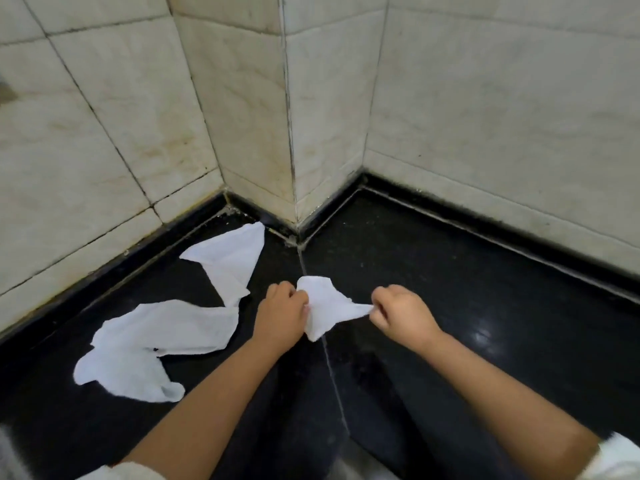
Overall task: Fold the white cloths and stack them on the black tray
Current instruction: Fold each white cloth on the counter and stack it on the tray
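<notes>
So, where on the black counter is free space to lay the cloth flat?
The black counter shows bare to the right of the right hand, up to the tiled wall. Nearer, between the forearms, is also bare. The left is crowded: three loose cloths lie beyond the left hand, which grips the held cloth.

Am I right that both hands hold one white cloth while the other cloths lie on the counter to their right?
Not quite: the head view shows the other cloths lying left of the hands. Both do hold one cloth above the counter.
</notes>
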Motion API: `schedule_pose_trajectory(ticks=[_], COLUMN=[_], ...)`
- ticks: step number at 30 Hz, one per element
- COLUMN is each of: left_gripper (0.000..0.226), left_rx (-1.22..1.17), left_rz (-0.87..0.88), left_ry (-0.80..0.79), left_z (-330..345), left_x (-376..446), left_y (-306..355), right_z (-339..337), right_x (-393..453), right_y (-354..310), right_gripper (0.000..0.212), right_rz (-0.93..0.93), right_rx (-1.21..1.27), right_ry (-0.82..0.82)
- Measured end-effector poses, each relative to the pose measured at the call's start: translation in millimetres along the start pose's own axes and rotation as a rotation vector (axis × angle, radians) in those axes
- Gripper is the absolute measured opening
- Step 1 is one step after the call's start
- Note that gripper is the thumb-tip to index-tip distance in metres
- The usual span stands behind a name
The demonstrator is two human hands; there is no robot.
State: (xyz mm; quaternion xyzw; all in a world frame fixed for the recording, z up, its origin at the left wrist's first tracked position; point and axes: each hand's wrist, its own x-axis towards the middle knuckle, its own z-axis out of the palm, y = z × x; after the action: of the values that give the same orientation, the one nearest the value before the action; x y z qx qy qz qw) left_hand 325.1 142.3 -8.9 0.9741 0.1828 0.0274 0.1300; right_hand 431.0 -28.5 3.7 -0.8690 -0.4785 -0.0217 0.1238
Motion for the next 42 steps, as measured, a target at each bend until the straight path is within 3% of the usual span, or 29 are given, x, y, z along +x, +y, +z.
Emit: schedule_pose_trajectory(ticks=[2,5,11,15,18,23,28,31,36,38,42], left_gripper=[0.027,0.019,0.022,0.028,0.028,0.022,0.025,0.027,0.04,0.032,0.028], left_rx=[0.014,0.062,-0.177,-0.276,-0.201,-0.045,0.005,-0.032,-0.063,-0.072,0.056], left_rz=[0.149,0.165,0.309,0.501,0.595,0.567,0.451,0.392,0.283,0.258,0.282], left_ry=[0.047,-0.096,0.031,-0.046,-0.251,-0.789,-1.076,-1.008,-0.659,-0.54,-0.511], left_z=[-13.6,-26.5,-51.5,-48.2,-13.8,56.1,95.8,103.7,108.1,95.3,101.6], left_x=[14.6,26.8,39.5,21.1,-3.7,-47.1,-68.4,-66.3,-54.8,17.1,17.2], left_y=[26.7,76.7,176.5,222.3,224.0,202.7,202.7,202.9,209.5,235.5,239.3], right_z=[-41.9,-92.0,-142.2,-136.1,-106.1,-53.8,-38.2,-39.3,-33.8,-42.5,-24.4], right_x=[-7.0,-32.8,-127.4,-209.2,-270.4,-336.9,-350.1,-344.1,-318.0,-263.7,-257.7], right_y=[12.8,41.8,117.0,125.7,123.6,116.7,121.3,124.4,134.8,191.7,195.9], right_gripper=[0.025,0.023,0.029,0.031,0.03,0.02,0.021,0.021,0.028,0.032,0.035], right_rz=[0.049,0.147,0.453,0.503,0.477,0.651,0.741,0.784,0.87,0.883,0.956], right_rx=[-0.025,-0.047,-0.229,-0.242,-0.122,0.354,0.546,0.541,0.351,0.288,0.214], right_ry=[0.219,0.379,0.529,0.671,0.445,-0.452,-0.801,-0.758,-0.381,-0.254,-0.249])
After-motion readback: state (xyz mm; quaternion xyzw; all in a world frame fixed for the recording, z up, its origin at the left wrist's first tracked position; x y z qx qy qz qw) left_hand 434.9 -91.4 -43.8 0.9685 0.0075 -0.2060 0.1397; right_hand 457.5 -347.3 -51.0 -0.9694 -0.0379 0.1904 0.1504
